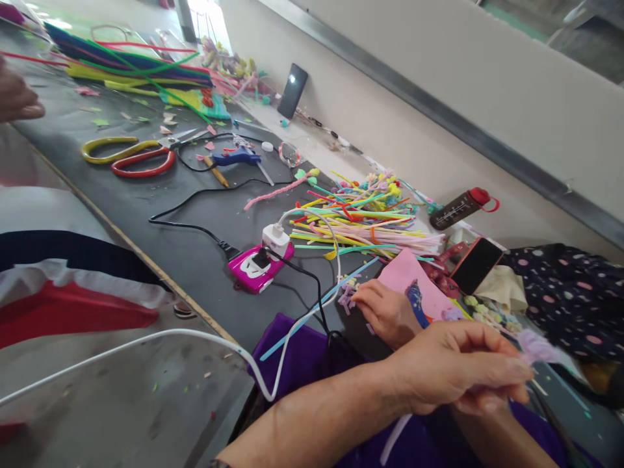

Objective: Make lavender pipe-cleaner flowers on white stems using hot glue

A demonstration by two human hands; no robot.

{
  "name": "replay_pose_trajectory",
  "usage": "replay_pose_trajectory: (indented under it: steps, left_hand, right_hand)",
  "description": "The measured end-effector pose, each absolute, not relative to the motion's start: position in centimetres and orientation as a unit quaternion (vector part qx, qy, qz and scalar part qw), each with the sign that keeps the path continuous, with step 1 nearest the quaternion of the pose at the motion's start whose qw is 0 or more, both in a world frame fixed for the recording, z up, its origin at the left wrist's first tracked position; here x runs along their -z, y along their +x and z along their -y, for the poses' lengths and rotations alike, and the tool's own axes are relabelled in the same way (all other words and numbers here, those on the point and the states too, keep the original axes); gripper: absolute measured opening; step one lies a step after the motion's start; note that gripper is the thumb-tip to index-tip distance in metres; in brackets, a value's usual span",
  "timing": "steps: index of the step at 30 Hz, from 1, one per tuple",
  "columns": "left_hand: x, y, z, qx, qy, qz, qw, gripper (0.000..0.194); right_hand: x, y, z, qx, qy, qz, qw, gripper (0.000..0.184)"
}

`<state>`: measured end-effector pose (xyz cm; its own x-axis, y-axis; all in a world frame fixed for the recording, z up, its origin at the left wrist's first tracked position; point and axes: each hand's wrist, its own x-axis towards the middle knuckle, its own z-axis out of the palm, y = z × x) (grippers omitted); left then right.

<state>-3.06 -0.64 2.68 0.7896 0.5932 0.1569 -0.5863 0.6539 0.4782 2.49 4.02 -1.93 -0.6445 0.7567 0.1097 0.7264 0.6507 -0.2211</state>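
My left hand [463,364] reaches across to the right, fingers pinched on a fuzzy lilac flower [539,346], slightly blurred. Beneath it my right forearm crosses toward the left. My right hand [390,312] has its fingertips together at a small pile of lilac pipe-cleaner pieces [347,296]; anything pinched there is hidden. Behind that hand lies a pink sheet [419,279], with a blue object [416,304] on or beside it. A light blue pipe cleaner [312,313] stretches along the table edge to the left of the pile.
Bundled pipe cleaners [361,227] lie beyond my hands. A magenta power strip [256,270] trails cables, including a white cable [195,333] hanging past the edge. Scissors [146,156], a blue glue gun [238,156], a bottle [461,208] and another person's hand [17,94] are around the table.
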Motion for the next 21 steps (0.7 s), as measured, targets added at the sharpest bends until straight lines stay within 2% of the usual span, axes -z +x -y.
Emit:
replay_pose_trajectory:
  steps: [9, 13, 17, 21]
  left_hand:
    - [-3.0, -3.4, 0.4, -0.329, 0.248, -0.018, 0.911, 0.030]
    - [-3.2, -3.8, 0.2, -0.350, 0.237, -0.044, 0.905, 0.025]
    - [-3.2, -3.9, -0.3, -0.363, 0.232, -0.043, 0.902, 0.024]
    - [-3.0, -3.9, -0.4, -0.373, 0.248, -0.059, 0.892, 0.023]
  right_hand:
    - [2.2, 0.5, -4.0, -0.064, -0.423, 0.903, 0.044, 0.017]
    - [0.8, -0.2, -3.7, -0.080, -0.467, 0.878, 0.069, 0.011]
    - [0.3, -0.2, -3.3, -0.111, -0.537, 0.829, 0.106, 0.015]
    - [0.9, 0.8, -3.1, -0.175, -0.535, 0.816, 0.130, 0.019]
